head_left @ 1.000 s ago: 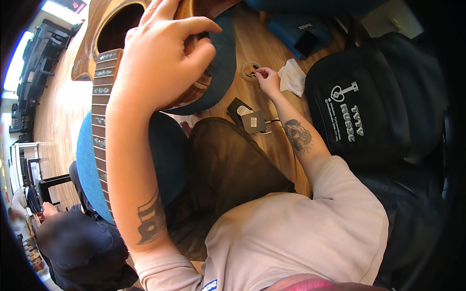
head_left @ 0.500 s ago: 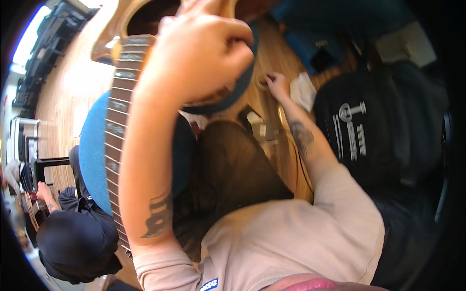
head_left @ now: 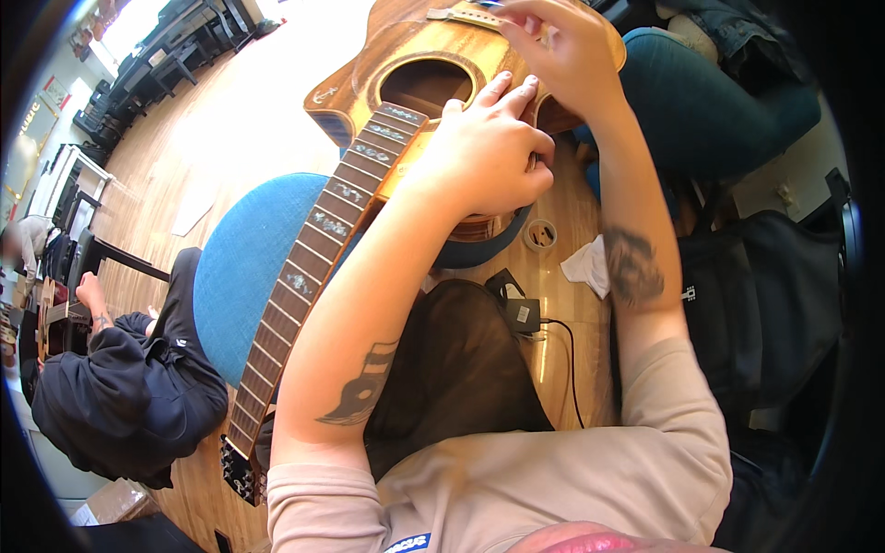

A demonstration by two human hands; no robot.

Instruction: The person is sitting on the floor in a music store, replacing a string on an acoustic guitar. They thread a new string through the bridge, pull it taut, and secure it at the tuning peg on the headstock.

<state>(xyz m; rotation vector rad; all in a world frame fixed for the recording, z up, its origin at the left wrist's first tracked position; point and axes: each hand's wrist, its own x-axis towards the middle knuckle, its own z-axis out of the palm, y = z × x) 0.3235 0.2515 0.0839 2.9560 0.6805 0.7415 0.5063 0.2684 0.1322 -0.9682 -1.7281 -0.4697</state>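
A cutaway acoustic guitar point(head_left: 387, 134) lies face up across the blue round stools, one blue seat point(head_left: 249, 253) showing left of its neck and the edge of another under its body. Its inlaid fretboard point(head_left: 304, 267) slopes down to the black headstock point(head_left: 242, 472) at lower left. The person's left hand point(head_left: 489, 157) rests palm down beside the sound hole point(head_left: 426, 85), two fingers stretched out over the top; thumb and forefinger bend toward each other near a small dark spot, but whether they grip anything cannot be told. The right hand point(head_left: 572, 60) is at the right end of the bridge point(head_left: 466, 17), fingers bent; the frame's upper edge hides whether they pinch something. On the wooden floor are a shallow round container point(head_left: 540, 234) with small dark pieces inside, a white cloth point(head_left: 587, 266) and a black cabled device point(head_left: 523, 315).
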